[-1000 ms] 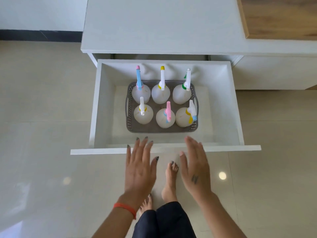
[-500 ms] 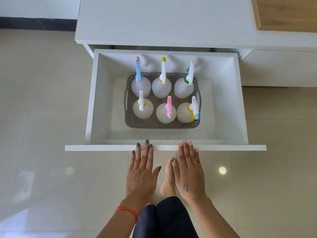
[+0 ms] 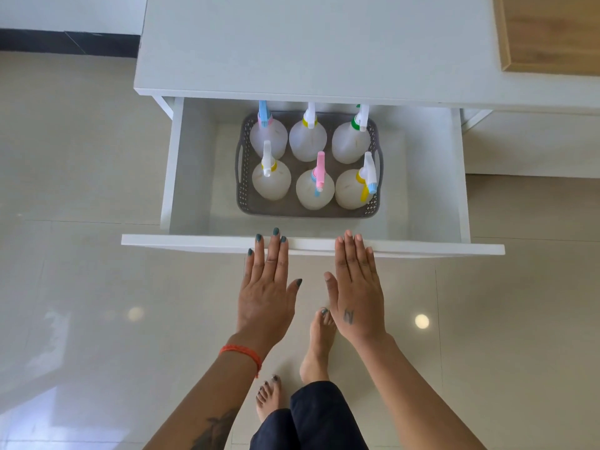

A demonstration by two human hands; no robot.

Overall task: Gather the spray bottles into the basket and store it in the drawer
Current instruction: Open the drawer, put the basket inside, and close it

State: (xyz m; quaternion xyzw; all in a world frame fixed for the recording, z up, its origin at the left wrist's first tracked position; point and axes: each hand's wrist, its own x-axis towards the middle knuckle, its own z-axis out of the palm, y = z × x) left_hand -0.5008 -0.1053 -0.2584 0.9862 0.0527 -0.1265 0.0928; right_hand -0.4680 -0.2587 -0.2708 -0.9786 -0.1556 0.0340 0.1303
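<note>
A grey perforated basket (image 3: 241, 186) sits inside the white drawer (image 3: 431, 177), which is partly pulled out. In the basket stand several translucent spray bottles (image 3: 271, 181) in two rows, with blue, yellow, green, white and pink heads. The tops of the back row are hidden under the counter edge. My left hand (image 3: 268, 287) and my right hand (image 3: 355, 287) lie flat, fingers straight, with fingertips against the drawer's front panel (image 3: 194, 242). Both hands hold nothing.
The white counter top (image 3: 308, 43) overhangs the back of the drawer. A wooden panel (image 3: 552, 30) sits at the far right. My bare feet (image 3: 319, 345) stand on the glossy tiled floor just below the drawer front.
The drawer has slid inward under the counter, hiding the back row's spray heads. Both hands have gone forward with the front panel, fingertips pressed on it.
</note>
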